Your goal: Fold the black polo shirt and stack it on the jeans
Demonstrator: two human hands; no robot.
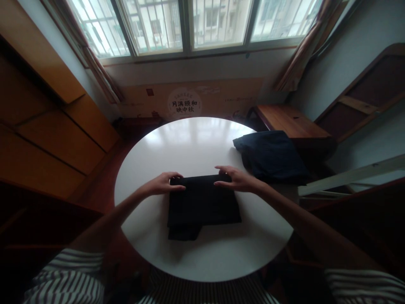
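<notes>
A folded black garment [204, 204] lies on the white oval table [142, 169] in front of me, with a small flap sticking out at its near left. What kind of garment it is, I cannot make out. My left hand [166, 183] grips its far left corner, the thumb on top and the fingers around the far edge. At the far right corner, my right hand [230, 179] holds the same edge between thumb and fingers, the index finger raised.
A folded dark blue garment [272, 154] rests at the table's right edge, partly over it. Behind it stands a wooden bench [291, 120]. Wooden cabinets [60, 135] line the left side. A printed banner [205, 97] runs beneath the barred windows [218, 23].
</notes>
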